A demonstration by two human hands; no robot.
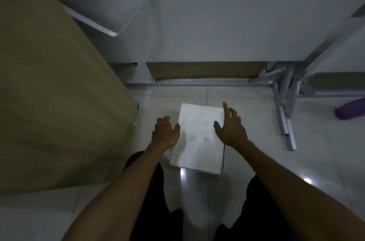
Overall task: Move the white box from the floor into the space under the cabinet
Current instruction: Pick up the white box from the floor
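Forearms reach forward and down over the tiled floor [246, 102]. Left hand [165, 132] and right hand [230, 129] flank the white box [199, 138], fingers spread, each grip open, holding nothing. Box lies before the cabinet [207, 23]; no readable writing.

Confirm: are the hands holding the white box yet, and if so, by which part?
Not clearly. Both hands are open at the white box: left hand at its left edge, right hand over its right edge. Whether either touches it cannot be told.
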